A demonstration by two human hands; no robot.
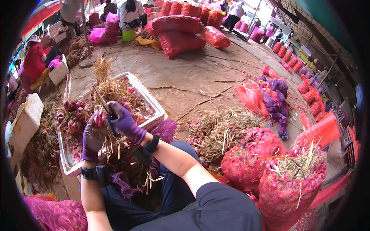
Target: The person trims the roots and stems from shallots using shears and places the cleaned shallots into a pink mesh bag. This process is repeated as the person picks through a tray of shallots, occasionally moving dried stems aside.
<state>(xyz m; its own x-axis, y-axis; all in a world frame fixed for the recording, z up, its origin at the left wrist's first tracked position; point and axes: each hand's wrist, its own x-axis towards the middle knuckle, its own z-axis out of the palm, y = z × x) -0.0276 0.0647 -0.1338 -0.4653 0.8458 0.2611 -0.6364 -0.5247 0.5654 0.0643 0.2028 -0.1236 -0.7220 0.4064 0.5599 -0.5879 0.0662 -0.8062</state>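
Both hands wear purple gloves and meet above a white foam box (157, 106). My left hand (93, 138) is closed around a small bunch of red shallots (100, 118), their dry stalks hanging below. Close against that bunch, my right hand (126, 122) grips scissors (100, 97) whose blades point up and to the left. Inside the box, loose shallots (74, 122) lie on the left, and a heap of shallots with long dry stalks (115, 90) fills the far part. The gloves hide part of the scissors' handles.
Two red mesh sacks of shallots (291, 194) (252, 154) stand at my right, by a pile of cut dry stalks (221, 133). Purple and red empty mesh bags (274, 98) lie farther off. Full red sacks (179, 43) are stacked ahead. A person in red (34, 59) sits at far left.
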